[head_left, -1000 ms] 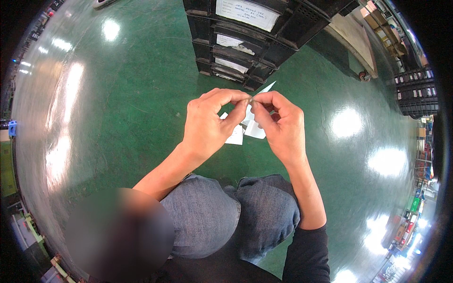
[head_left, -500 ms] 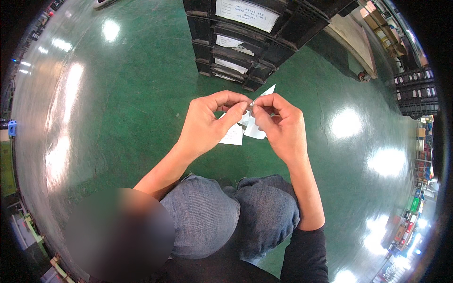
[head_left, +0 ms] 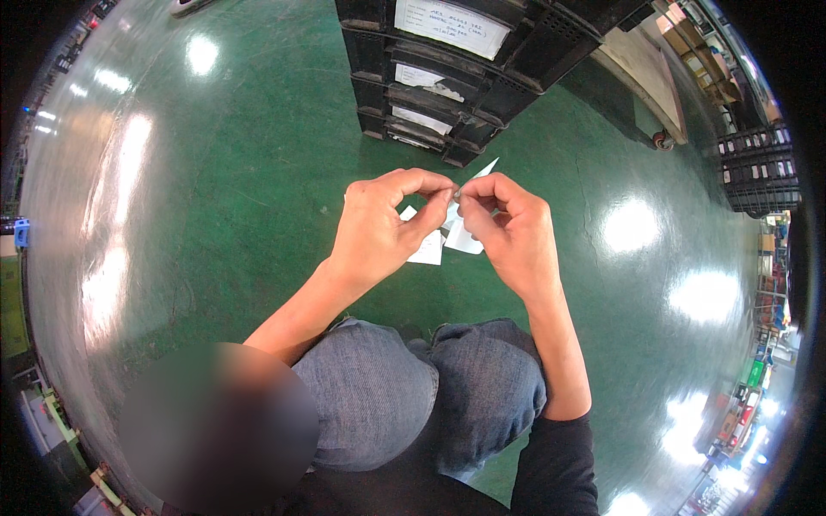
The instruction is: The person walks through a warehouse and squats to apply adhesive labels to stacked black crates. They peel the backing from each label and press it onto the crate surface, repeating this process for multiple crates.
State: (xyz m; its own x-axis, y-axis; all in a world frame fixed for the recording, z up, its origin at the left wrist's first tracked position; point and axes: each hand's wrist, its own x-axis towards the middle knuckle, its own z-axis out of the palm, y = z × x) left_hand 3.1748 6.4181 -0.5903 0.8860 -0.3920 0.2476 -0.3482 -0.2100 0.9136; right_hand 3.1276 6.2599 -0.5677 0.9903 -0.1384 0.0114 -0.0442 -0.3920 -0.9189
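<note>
My left hand (head_left: 383, 215) and my right hand (head_left: 508, 224) meet fingertip to fingertip above the floor, just short of the stacked crates. Each is closed in a pinch of thumb and forefinger. Between the fingertips shows a tiny greyish piece (head_left: 457, 195), too small to name and mostly covered. Behind and below the hands are a white sheet of paper with writing (head_left: 428, 248) and a white folded-looking paper (head_left: 463, 238). My right fingers partly cover the second one, and I cannot tell whether it is touched.
A stack of black plastic crates (head_left: 477, 82) with paper labels stands right beyond my hands. Farther right is a low flat cart (head_left: 641, 73) on castors. Black bins (head_left: 757, 163) line the right side. My knees in jeans (head_left: 370, 391) are close below, over the green floor (head_left: 232, 198).
My left thumb and fingers have shifted slightly, with the thumb nearer the right fingertips. My right hand has moved a touch left and down. The crates stay put.
</note>
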